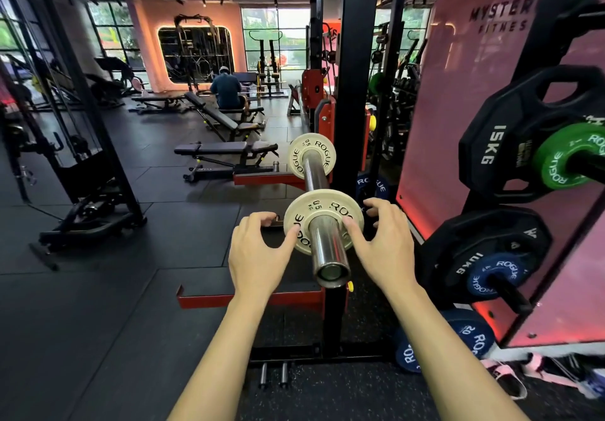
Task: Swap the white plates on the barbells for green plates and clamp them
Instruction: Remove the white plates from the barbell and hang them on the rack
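Observation:
A small white Rogue plate (307,214) sits on the near chrome barbell sleeve (327,250), which points toward me. My left hand (258,250) holds the plate's left rim with thumb and fingers. My right hand (383,244) grips its right rim, thumb on the face. A second white plate (296,155) sits farther along the same chrome bar (312,172). A green Rogue plate (559,159) hangs on a storage peg at the right, in front of a black 15 kg plate (491,149). No clamp shows.
The black rack upright (357,60) stands just behind the bar, with red safety arms (248,299) below. Blue plates (491,276) and black plates hang on the right storage pegs. More blue plates (471,339) lean on the floor. A person sits on a bench (226,93) far back.

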